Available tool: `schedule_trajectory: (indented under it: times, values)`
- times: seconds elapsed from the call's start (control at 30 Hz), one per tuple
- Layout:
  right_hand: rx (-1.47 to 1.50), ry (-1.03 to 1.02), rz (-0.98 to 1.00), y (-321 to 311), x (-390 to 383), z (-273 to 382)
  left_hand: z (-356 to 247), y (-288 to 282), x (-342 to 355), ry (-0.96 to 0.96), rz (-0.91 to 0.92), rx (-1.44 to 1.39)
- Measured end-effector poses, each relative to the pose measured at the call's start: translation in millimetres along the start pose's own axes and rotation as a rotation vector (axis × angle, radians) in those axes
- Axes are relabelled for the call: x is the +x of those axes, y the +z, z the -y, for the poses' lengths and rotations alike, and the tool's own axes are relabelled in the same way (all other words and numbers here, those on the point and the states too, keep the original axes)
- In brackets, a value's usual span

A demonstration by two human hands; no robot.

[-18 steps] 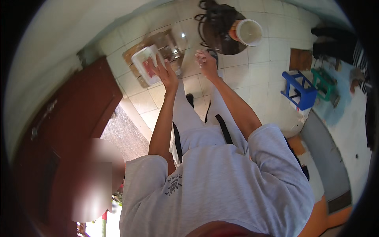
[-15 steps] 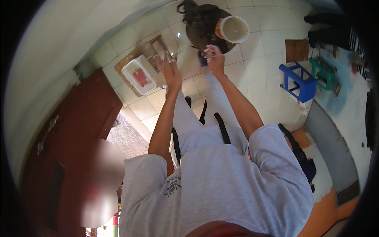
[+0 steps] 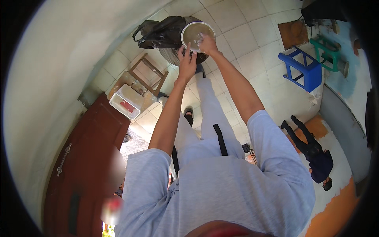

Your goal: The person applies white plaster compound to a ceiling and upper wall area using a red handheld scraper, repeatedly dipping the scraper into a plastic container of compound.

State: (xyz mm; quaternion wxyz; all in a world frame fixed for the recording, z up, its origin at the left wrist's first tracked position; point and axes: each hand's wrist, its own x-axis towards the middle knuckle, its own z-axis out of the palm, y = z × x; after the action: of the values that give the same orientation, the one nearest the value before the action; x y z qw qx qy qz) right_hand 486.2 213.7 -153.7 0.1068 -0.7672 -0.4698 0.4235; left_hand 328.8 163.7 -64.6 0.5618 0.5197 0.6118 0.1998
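Note:
A round bucket (image 3: 184,38) with a pale rim stands at the top of the view, and cloudy greyish liquid seems to fill it. My right hand (image 3: 207,45) reaches over its right side, fingers bent together and dipping inside; whether they hold anything is not visible. My left hand (image 3: 187,66) is at the bucket's near rim, fingers apart and holding nothing. Beside the bucket, on its left, lies a black plastic bag (image 3: 160,34). Bucket and bag rest on a round dark surface, mostly covered.
To the left, a wooden stool (image 3: 154,68) stands near a white tub (image 3: 125,102) with something red inside. A brown door (image 3: 85,158) is at lower left. Blue (image 3: 302,71) and green (image 3: 327,51) plastic stools are on the right, above a dark-clothed figure (image 3: 316,154).
My left hand has moved from near the white tub to the bucket's rim. My right hand has gone from beside the bucket to inside it. The whole view has shifted.

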Motion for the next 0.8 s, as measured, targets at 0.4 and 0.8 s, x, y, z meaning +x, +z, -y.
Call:
schedule_trajectory:
  times: [0.4,0.8]
  values:
    - [-0.195,-0.153,-0.11,-20,-23,23,10,0,-7,-0.02,-0.023,0.101]
    - [-0.004,-0.529,-0.061,-41,-26,-2,19,7,-2,0.075,-0.128,0.179]
